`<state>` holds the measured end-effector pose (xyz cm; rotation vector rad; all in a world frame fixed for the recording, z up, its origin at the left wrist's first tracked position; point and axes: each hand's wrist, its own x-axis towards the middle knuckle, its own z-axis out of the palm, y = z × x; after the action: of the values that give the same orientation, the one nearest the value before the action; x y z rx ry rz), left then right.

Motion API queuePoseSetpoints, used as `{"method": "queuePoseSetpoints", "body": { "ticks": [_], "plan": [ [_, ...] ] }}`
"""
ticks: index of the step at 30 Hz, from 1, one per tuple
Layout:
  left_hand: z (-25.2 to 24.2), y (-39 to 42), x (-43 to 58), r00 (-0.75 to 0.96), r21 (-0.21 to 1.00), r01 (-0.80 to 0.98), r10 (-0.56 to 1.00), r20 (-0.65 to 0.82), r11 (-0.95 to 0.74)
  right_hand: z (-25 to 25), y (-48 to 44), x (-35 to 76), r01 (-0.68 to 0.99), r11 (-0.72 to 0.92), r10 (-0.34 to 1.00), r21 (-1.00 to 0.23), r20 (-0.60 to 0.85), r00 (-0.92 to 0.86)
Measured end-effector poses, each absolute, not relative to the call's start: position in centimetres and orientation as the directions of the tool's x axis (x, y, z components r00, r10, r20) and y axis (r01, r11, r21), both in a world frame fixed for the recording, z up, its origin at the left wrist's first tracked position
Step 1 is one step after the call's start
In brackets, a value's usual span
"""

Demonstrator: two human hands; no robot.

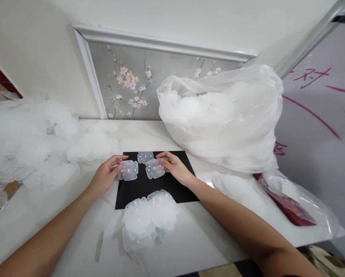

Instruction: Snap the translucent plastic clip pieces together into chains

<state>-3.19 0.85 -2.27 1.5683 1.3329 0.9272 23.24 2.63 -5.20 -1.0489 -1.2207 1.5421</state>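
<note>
My left hand (110, 170) pinches the left edge of a translucent plastic piece (128, 170), squarish with notched sides and small white dots. In my right hand (171, 164) is a similar translucent plastic piece (154, 169), gripped at its upper right edge and slightly tilted. Both pieces are above a black mat (155, 188). Between them, at the mat's far edge, a third plastic piece (145, 157) lies partly covered by the right one. Close to me, a pile of the same pieces (149, 217) overlaps the mat's front edge.
A large heap of translucent pieces (30, 138) covers the table's left side. Behind my right hand stands a bulging clear plastic bag (221, 119) full of them. A dark red object (298, 211) under clear plastic lies at the right. A framed floral panel (126, 80) backs the table.
</note>
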Motion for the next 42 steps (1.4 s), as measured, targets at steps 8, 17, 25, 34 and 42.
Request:
{"method": "queuePoseSetpoints", "body": {
  "ticks": [8,17,25,34,42],
  "plan": [
    [-0.9,0.3,-2.9,0.257,0.951,0.303,0.966,-0.016,-0.065,-5.7,3.0,23.8,-0.009,0.077,0.954,-0.997,0.077,-0.29],
    [-1.9,0.5,-3.4,0.329,0.946,0.298,0.944,0.025,-0.129,-5.9,2.8,24.4,0.106,0.286,0.883,-0.952,0.219,-0.414],
    [-1.7,0.1,-3.6,0.376,0.88,0.417,0.925,0.061,-0.228,-5.3,2.5,24.7,0.242,0.538,0.752,-0.807,0.33,-0.571],
    [-1.3,0.2,-2.8,0.369,0.602,0.664,0.894,0.254,-0.445,-4.7,1.7,23.4,0.289,0.43,0.858,-0.856,0.286,-0.427],
    [-0.6,-0.6,-2.1,0.098,0.977,-0.023,0.973,-0.208,0.211,-4.8,2.0,22.7,-0.362,-0.317,0.897,-0.877,-0.152,-0.416]
  ]
}}
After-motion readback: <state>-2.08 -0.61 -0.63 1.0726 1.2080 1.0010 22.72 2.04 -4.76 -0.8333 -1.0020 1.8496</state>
